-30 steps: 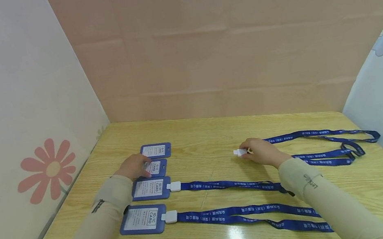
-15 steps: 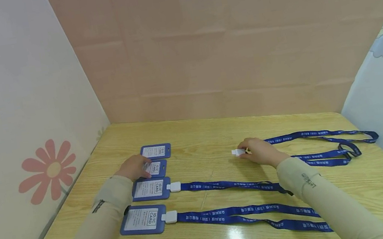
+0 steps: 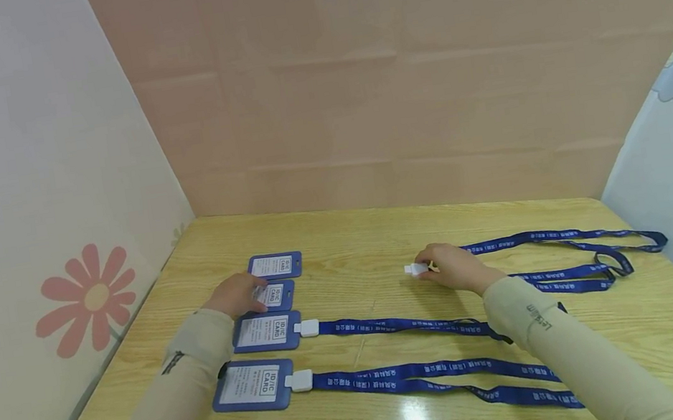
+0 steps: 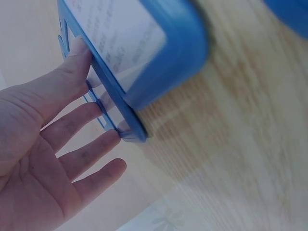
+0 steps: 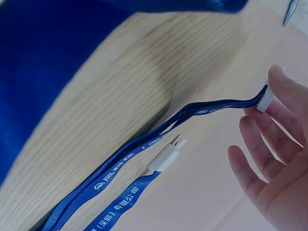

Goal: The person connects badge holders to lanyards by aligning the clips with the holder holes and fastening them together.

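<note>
My left hand [image 3: 237,294] holds the left end of a blue card holder [image 3: 277,296], the second from the back in a column of such holders. In the left wrist view, its thumb [image 4: 79,50] lies over the holder's face and its fingers meet the edge. My right hand [image 3: 454,266] pinches the white clip [image 3: 416,268] of a blue lanyard [image 3: 558,275] between thumb and fingers. That clip [image 5: 265,98] is raised off the table in the right wrist view, the strap trailing from it. Between the held holder and the clip lies a stretch of table.
Nearer me lie two card holders [image 3: 266,333] [image 3: 253,386] joined by white clips to lanyards [image 3: 406,324]. A loose holder [image 3: 275,265] lies farthest back. Another lanyard [image 3: 511,240] stretches right, its white clip [image 5: 164,156] lying on the wooden table [image 3: 341,238]. Walls border the back and sides.
My right hand has shifted slightly left, carrying the white clip, and its lanyard has been drawn along. The left hand keeps its place on the card holder.
</note>
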`<state>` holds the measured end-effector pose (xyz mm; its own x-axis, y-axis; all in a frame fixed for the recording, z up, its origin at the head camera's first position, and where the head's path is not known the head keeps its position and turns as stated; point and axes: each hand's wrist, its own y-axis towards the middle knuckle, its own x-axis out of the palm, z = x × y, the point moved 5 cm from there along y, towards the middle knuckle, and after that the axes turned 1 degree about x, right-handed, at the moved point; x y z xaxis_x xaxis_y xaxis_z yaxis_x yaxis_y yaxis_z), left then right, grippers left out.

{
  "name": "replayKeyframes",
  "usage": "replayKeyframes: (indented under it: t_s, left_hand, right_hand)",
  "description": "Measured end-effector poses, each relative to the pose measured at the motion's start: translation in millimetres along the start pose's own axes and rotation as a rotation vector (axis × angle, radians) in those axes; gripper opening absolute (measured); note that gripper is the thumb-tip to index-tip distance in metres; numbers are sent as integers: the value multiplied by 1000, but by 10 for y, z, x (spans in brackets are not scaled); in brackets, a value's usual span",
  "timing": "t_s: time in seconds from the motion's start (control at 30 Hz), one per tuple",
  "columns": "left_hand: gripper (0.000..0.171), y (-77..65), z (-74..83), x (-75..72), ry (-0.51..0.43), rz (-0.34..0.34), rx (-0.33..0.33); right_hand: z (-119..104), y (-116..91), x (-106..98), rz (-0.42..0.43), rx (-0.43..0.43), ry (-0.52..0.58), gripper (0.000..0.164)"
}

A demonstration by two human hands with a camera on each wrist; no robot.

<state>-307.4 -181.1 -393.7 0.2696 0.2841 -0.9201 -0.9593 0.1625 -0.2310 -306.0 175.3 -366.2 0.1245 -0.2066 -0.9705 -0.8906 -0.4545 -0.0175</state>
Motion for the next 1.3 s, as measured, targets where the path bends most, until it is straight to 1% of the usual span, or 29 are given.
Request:
replayKeyframes:
  t_s: [0.23, 0.47, 0.83, 1.3]
  left_hand:
    - [51, -8, 30, 10, -2, 1, 15]
    - [50, -14, 66, 20, 20, 15, 35]
    - [52, -9, 84, 21, 33, 2, 30]
    - [51, -4, 87, 31, 39, 3, 45]
  right_hand:
    - [-13, 4, 14, -7, -4, 8, 25]
    - [-35, 5, 25, -9, 2, 1, 26]
    - [-33, 10, 32, -10, 4, -4, 27]
    - [-98, 13, 14, -12, -6, -4, 26]
